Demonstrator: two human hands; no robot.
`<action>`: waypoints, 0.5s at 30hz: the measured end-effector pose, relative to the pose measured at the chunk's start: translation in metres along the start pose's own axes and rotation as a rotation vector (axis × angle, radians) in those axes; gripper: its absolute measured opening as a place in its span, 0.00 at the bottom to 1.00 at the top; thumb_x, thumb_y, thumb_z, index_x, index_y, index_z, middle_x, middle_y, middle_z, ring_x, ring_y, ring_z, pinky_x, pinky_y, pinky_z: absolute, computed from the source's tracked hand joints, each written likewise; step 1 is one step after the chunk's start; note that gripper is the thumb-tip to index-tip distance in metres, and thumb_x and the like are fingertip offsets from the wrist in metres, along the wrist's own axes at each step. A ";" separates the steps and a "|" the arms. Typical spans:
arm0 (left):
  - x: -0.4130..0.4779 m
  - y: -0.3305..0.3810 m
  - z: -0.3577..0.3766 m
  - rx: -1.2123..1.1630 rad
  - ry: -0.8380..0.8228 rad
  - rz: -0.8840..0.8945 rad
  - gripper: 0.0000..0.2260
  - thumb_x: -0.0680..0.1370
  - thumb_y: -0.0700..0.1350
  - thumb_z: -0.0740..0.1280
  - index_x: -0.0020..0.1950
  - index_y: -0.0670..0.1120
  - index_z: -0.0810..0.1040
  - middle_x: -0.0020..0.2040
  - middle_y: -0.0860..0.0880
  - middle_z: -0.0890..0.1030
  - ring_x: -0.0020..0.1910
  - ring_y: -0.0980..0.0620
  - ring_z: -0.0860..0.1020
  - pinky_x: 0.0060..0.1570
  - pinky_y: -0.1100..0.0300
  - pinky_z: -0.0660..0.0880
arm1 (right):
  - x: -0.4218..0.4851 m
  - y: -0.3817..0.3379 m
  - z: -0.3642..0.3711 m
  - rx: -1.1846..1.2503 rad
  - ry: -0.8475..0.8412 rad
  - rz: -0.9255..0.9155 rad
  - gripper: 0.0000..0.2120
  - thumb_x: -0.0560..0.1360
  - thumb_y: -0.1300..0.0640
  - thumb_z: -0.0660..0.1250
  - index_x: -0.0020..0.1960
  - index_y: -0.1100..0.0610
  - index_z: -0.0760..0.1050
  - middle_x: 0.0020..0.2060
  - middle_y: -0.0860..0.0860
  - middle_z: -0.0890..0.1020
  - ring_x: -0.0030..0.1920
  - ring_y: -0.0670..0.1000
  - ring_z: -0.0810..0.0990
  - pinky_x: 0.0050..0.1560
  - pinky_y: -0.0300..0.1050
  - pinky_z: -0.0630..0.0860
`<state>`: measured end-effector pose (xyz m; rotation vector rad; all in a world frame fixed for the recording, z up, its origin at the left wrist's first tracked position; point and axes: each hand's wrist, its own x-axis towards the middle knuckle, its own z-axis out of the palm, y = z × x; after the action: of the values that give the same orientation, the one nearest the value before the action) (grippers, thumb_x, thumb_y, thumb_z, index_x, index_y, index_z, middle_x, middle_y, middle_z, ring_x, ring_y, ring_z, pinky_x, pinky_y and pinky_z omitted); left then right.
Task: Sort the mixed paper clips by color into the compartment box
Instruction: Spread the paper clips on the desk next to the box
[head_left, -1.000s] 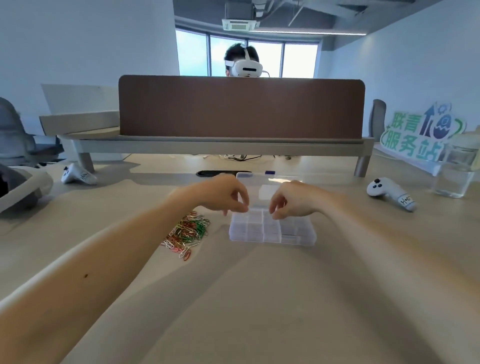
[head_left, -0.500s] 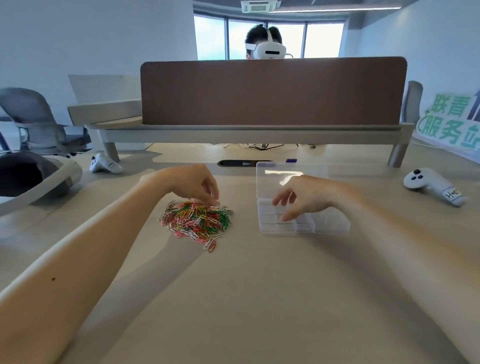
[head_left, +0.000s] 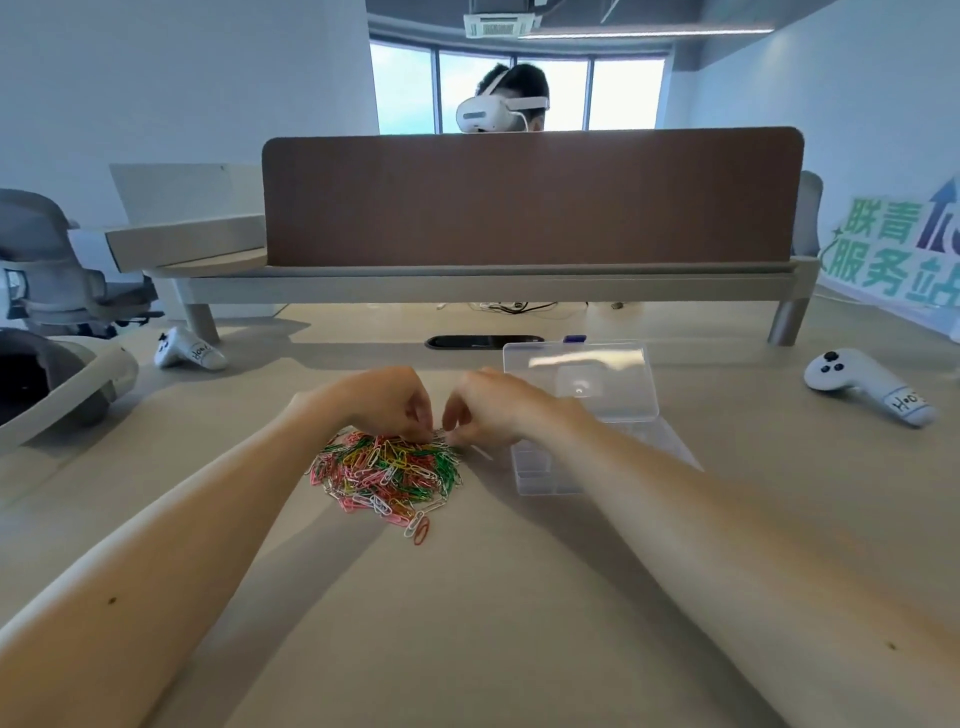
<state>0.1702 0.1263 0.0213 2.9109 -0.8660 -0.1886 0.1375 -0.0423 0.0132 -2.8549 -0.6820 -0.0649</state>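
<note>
A pile of mixed paper clips (head_left: 387, 470), pink, green, yellow, white and red, lies on the beige desk. Right of it stands the clear compartment box (head_left: 550, 480) with its lid (head_left: 579, 382) raised open. My left hand (head_left: 387, 400) hovers at the pile's far edge with fingers curled down into the clips. My right hand (head_left: 485, 405) is beside it, thumb and fingers pinched together at the same far edge. Whether either hand holds a clip is too small to make out. My right forearm crosses in front of part of the box.
White controllers lie at the far left (head_left: 187, 353) and far right (head_left: 867, 384). A brown divider screen (head_left: 530, 197) stands across the back, with a person in a headset behind it. A grey headset (head_left: 57, 384) sits at the left edge, a sign (head_left: 898, 249) at the right.
My right hand left the box and moved left to the pile's far edge, meeting my left hand there. The camera view shifted, bringing pile and box nearer the centre.
</note>
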 end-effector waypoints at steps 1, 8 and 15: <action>0.001 0.001 0.000 0.008 -0.006 0.001 0.05 0.76 0.47 0.70 0.50 0.49 0.84 0.45 0.54 0.83 0.44 0.54 0.80 0.46 0.63 0.74 | 0.002 -0.001 0.001 -0.013 0.005 -0.002 0.12 0.74 0.52 0.72 0.56 0.53 0.82 0.51 0.50 0.82 0.51 0.51 0.79 0.51 0.47 0.77; -0.002 0.000 -0.003 0.016 -0.096 -0.015 0.07 0.77 0.41 0.67 0.52 0.48 0.83 0.47 0.52 0.83 0.47 0.53 0.80 0.50 0.61 0.74 | 0.012 -0.006 0.007 0.006 -0.023 0.000 0.06 0.73 0.57 0.73 0.50 0.54 0.84 0.46 0.50 0.84 0.47 0.52 0.80 0.51 0.49 0.79; -0.005 -0.009 -0.006 -0.089 -0.111 -0.004 0.07 0.75 0.45 0.72 0.51 0.47 0.83 0.42 0.56 0.82 0.43 0.56 0.80 0.43 0.67 0.69 | 0.012 0.003 -0.002 0.008 -0.032 0.019 0.07 0.74 0.56 0.72 0.50 0.55 0.84 0.45 0.49 0.84 0.44 0.48 0.80 0.46 0.44 0.78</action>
<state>0.1719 0.1365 0.0261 2.8420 -0.8449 -0.3819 0.1493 -0.0405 0.0161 -2.8597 -0.6600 -0.0130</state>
